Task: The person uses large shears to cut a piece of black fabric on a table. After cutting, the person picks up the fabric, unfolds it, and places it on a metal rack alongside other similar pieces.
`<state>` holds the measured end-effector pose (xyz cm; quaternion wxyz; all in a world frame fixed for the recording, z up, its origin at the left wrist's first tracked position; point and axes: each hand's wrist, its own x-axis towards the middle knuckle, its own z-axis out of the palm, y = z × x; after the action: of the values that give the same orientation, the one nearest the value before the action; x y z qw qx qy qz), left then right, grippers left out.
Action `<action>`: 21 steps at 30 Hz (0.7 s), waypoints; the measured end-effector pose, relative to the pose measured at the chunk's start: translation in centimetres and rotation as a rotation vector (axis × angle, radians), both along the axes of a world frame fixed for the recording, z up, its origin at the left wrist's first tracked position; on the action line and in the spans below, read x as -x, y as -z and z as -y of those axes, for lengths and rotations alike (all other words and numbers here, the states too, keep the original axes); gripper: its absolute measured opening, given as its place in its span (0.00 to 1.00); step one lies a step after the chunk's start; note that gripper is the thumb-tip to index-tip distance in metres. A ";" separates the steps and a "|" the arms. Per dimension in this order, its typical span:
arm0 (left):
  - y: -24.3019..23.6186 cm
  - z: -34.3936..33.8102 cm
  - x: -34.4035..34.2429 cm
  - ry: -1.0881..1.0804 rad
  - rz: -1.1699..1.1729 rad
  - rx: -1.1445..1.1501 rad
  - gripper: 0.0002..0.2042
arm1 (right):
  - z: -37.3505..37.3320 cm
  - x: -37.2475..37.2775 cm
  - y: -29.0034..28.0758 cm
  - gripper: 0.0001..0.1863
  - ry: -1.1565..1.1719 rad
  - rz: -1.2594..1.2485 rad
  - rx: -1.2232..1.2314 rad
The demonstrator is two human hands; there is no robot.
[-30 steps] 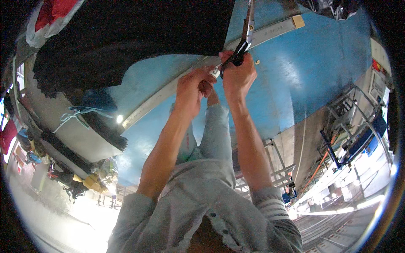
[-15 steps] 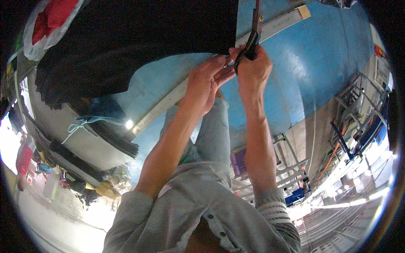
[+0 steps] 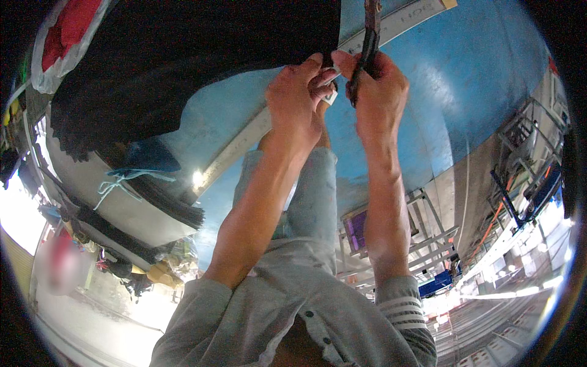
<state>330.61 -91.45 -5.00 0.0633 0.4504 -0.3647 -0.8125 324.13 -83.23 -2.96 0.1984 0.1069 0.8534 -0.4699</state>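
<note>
A wide piece of black fabric (image 3: 214, 37) spreads across the upper left, its near edge curving down toward my hands. My left hand (image 3: 293, 98) is closed at that edge, thumb and fingers pinching the fabric's lower corner. A small white tag-like piece (image 3: 331, 98) shows by its curled fingers; what holds it is partly hidden. My right hand (image 3: 382, 92) is wrapped round dark-handled scissors (image 3: 370, 43), whose blades point away from me and run out of the top. Its thumb side reaches the fabric corner beside my left fingertips.
Beneath the fabric is a blue tabletop (image 3: 422, 92), crossed diagonally by a long pale ruler-like strip (image 3: 235, 147). At left lies a dark fabric stack (image 3: 165, 196) with a light-blue tie (image 3: 119, 180). Red material in clear plastic (image 3: 67, 37) sits far left; metal racks (image 3: 422, 238) stand at right.
My right hand and the scissors have shifted slightly right. My left hand has curled its fingers more, and the small white piece now shows beside them.
</note>
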 end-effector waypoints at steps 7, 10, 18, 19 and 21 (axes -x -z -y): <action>0.3 0.6 0.3 -0.053 0.123 -0.331 0.08 | -5.5 -4.6 0.8 0.26 0.144 0.225 0.605; 0.5 0.9 0.5 -0.020 0.164 -0.311 0.08 | -7.1 -7.3 1.6 0.30 0.091 0.311 0.587; 0.3 1.4 -0.4 0.085 0.151 -0.308 0.07 | -8.6 -15.9 -0.4 0.37 0.151 0.626 0.714; 0.4 1.4 -0.5 0.094 0.160 -0.295 0.06 | -8.3 -16.2 -1.1 0.44 0.048 0.601 0.627; 0.6 1.5 -0.5 0.114 0.173 -0.275 0.06 | -8.1 -16.3 -1.7 0.50 -0.020 0.711 0.507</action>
<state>331.11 -92.90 -5.59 -0.0768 0.5016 -0.2791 -0.8152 340.46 -75.15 -1.23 0.5045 0.2015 0.5906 -0.5967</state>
